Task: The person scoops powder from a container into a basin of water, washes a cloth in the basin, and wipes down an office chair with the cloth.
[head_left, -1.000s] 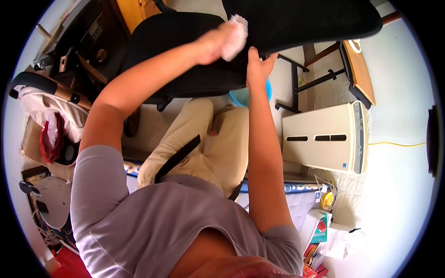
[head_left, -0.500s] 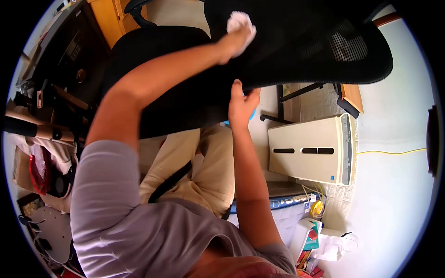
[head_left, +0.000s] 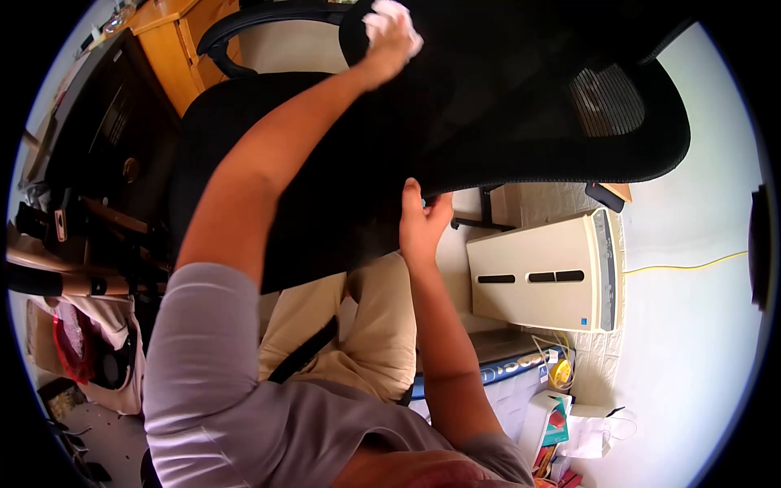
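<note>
My left hand (head_left: 390,50) is closed around a crumpled white cloth (head_left: 389,23), pressed to the black mesh backrest (head_left: 504,98) of an office chair near its upper left edge. The arm stretches across the chair's dark seat (head_left: 236,122). My right hand (head_left: 425,224) grips the lower edge of the backrest, thumb on the near side; its other fingertips are partly hidden behind the edge. A bit of blue shows between thumb and fingers, too small to name. One curved black armrest (head_left: 268,15) stands out beyond the seat.
A beige boxy appliance (head_left: 533,272) stands on the right by the white wall (head_left: 691,325). A black safe-like cabinet (head_left: 114,122) and a wooden cabinet (head_left: 175,45) are at left. A yellow cable (head_left: 691,264) runs along the wall. Boxes and bags (head_left: 557,419) lie lower right.
My left hand has moved up and left over the backrest with the cloth. The chair sits lower in view, and my right hand, still on its edge, has shifted down with it.
</note>
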Tool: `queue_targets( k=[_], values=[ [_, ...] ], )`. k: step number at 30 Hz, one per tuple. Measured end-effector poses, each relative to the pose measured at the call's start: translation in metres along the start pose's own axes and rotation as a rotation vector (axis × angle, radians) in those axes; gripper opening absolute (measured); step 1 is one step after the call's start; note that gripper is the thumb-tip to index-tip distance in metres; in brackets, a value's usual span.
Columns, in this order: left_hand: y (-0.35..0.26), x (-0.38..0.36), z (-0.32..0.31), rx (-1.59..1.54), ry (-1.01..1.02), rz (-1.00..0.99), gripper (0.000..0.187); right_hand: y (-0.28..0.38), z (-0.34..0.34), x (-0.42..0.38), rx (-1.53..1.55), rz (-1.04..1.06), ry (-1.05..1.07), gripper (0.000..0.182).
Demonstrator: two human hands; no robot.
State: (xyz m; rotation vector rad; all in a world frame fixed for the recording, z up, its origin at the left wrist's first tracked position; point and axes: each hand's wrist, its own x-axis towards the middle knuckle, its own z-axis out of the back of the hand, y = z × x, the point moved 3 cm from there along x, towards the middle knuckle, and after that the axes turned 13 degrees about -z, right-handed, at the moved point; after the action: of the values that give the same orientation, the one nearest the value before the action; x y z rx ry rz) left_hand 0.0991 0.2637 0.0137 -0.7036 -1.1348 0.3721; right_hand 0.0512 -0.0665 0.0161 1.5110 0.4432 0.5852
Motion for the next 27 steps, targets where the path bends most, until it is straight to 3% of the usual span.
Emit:
queue_targets(
  k=[1, 3, 6, 9, 11, 12, 13, 14, 15, 16, 18, 19, 20, 21, 22, 23, 24, 27],
  values=[
    [0.044, 0.027, 0.0, 0.082, -0.091, 0.009, 0.058, -0.001, 0.0, -0.001, -0.005, 0.022, -0.008, 0.027],
    [0.024, 0.045, -0.007, -0.088, -0.055, -0.022, 0.058, -0.004, -0.001, 0.002, -0.021, 0.078, -0.024, 0.026],
    [-0.058, 0.04, -0.012, -0.342, 0.017, -0.037, 0.059, -0.006, -0.001, 0.004, -0.003, 0.059, -0.029, 0.027],
    [-0.207, -0.06, -0.003, -0.198, 0.188, -0.47, 0.059, -0.008, -0.001, 0.007, -0.032, 0.037, 0.004, 0.029],
    [-0.261, -0.122, 0.003, -0.057, 0.253, -0.808, 0.057, -0.023, -0.001, 0.01, 0.025, 0.075, 0.01, 0.03],
    [-0.265, -0.133, 0.008, -0.198, 0.397, -0.631, 0.057, -0.031, -0.001, 0.013, 0.092, 0.121, 0.009, 0.032],
    [-0.261, -0.128, 0.01, -0.195, 0.42, -0.628, 0.059, -0.036, -0.002, 0.015, 0.157, 0.168, 0.01, 0.033],
    [-0.254, -0.118, 0.009, -0.195, 0.442, -0.623, 0.06, -0.036, 0.003, 0.015, -0.05, 0.256, 0.046, 0.033],
    [-0.24, -0.108, 0.009, -0.095, 0.443, -0.62, 0.062, -0.029, 0.004, 0.013, -0.093, 0.081, 0.018, 0.03],
    [-0.222, -0.093, 0.003, 0.005, 0.297, -0.697, 0.064, -0.018, -0.003, 0.012, 0.074, 0.032, 0.012, 0.029],
    [-0.174, -0.048, -0.007, 0.223, 0.187, -0.664, 0.069, -0.016, -0.004, 0.014, 0.011, 0.036, -0.022, 0.029],
    [-0.141, -0.015, -0.016, 0.329, 0.075, -0.581, 0.063, -0.015, -0.004, 0.013, 0.009, 0.022, -0.009, 0.029],
    [-0.141, 0.006, 0.003, 0.386, 0.062, -0.365, 0.055, -0.012, -0.003, 0.012, 0.006, 0.007, 0.005, 0.029],
    [-0.106, 0.032, 0.01, 0.179, 0.134, -0.025, 0.06, -0.01, -0.003, 0.015, 0.003, 0.0, 0.02, 0.029],
    [-0.051, 0.058, -0.001, 0.24, 0.023, -0.006, 0.06, -0.008, -0.004, 0.017, 0.007, 0.046, 0.003, 0.029],
    [-0.052, 0.062, 0.006, 0.22, 0.061, 0.175, 0.059, -0.01, -0.006, 0.018, 0.009, 0.087, -0.015, 0.028],
    [0.02, 0.087, -0.021, 0.338, 0.026, -0.104, 0.061, -0.01, -0.005, 0.018, 0.015, 0.126, -0.033, 0.028],
    [-0.081, 0.023, -0.008, 0.22, 0.084, -0.459, 0.039, -0.005, -0.003, 0.015, -0.022, 0.089, -0.022, 0.03]
  ],
)
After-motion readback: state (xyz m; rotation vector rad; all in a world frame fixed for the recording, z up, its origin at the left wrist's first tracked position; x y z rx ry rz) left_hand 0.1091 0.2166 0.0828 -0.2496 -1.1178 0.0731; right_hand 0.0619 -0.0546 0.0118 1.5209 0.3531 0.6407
